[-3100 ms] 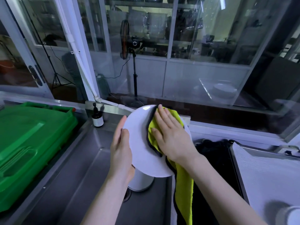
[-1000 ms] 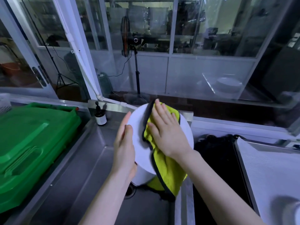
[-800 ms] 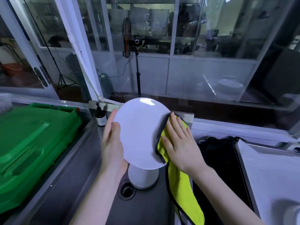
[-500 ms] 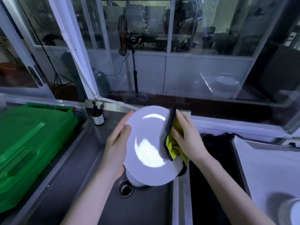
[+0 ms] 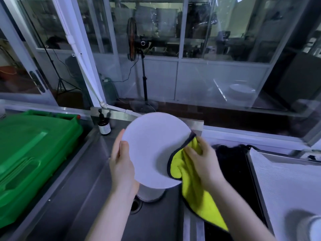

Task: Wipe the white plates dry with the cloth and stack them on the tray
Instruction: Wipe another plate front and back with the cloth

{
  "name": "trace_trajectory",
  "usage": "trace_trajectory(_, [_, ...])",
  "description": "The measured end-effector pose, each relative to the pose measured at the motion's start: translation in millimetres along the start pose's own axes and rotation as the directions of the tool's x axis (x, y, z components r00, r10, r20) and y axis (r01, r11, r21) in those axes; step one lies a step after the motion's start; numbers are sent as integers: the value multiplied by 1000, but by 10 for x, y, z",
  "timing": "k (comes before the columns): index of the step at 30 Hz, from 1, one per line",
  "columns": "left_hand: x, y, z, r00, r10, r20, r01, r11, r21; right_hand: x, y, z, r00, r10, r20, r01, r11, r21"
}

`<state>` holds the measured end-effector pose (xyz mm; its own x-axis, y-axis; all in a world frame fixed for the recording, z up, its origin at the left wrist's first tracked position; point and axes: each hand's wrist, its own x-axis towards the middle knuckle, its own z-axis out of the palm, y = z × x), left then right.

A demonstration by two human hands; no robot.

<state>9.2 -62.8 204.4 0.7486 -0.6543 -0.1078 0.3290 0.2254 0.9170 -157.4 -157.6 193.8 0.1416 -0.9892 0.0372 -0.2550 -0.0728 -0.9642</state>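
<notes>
1. White plate [image 5: 152, 146] is held tilted over the sink [image 5: 78, 197].
2. Left hand [image 5: 121, 164] grips the plate's rim at 9 o'clock, thumb on its face.
3. Right hand [image 5: 201, 162], blurred, clutches the yellow cloth [image 5: 196, 192] against the rim at 4 o'clock; the cloth's tail hangs down.
4. Tray [image 5: 286, 188] lies at 3 o'clock.

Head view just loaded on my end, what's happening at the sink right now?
A person holds a white plate above the steel sink. The left hand grips its left rim; the right hand holds the yellow cloth against its lower right edge, the cloth's tail hanging down. A white stack, likely more plates, stands in the sink underneath. The tray lies to the right; this plate is not on it yet.
</notes>
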Motion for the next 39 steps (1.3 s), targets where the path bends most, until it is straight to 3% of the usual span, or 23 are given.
trace_trajectory(2, [3,-21,22,1000,4,25,-5,1000,29,-122,80,75,994,52,-95,-39,990,138])
trace_trajectory(4, [43,15,-16,994,21,106,-33,993,114,-2,39,-13,994,-47,-99,60,989,134])
trace_trajectory(6, [117,80,-64,977,31,213,-84,966,243,201,-125,-168,976,-210,52,210,978,13])
trace_trajectory(9, [187,133,-60,935,-6,355,-135,919,370,432,-361,-255,874,-334,353,415,891,-185])
trace_trajectory(11, [181,145,-47,933,13,359,-146,927,346,474,-414,-224,864,-336,375,425,886,-186])
trace_trajectory(13, [178,128,-54,961,56,270,-132,953,273,412,-371,-179,915,-303,266,344,931,-122])
trace_trajectory(17, [168,75,-32,998,62,11,-63,997,42,-52,7,149,988,-118,-104,125,989,74])
trace_trajectory(20, [162,101,-29,992,95,85,-103,991,85,-198,53,256,982,-51,-184,86,978,188])
trace_trajectory(21, [191,132,-60,982,115,149,-136,981,140,-122,8,190,985,-73,-158,103,976,191])
trace_trajectory(23, [304,212,-136,941,132,311,-225,931,287,68,-117,-6,987,-158,31,149,969,198])
trace_trajectory(26, [445,336,-128,839,28,543,-315,840,442,281,-304,-199,885,-265,383,234,964,126])
trace_trajectory(29, [486,406,-46,777,-51,627,-340,804,487,375,-378,-190,837,-281,470,294,955,47])
trace_trajectory(32, [481,410,-39,859,8,512,-289,833,472,391,-338,-167,865,-301,401,278,954,115])
trace_trajectory(35, [348,300,-136,971,140,195,-205,906,370,276,-188,-93,923,-275,268,206,943,261])
trace_trajectory(37, [166,124,-149,987,161,26,-162,942,295,145,-92,31,986,-145,83,102,917,385])
trace_trajectory(39, [-42,-66,-70,990,138,-5,-135,975,179,-14,-14,203,997,43,-61,-5,852,524])
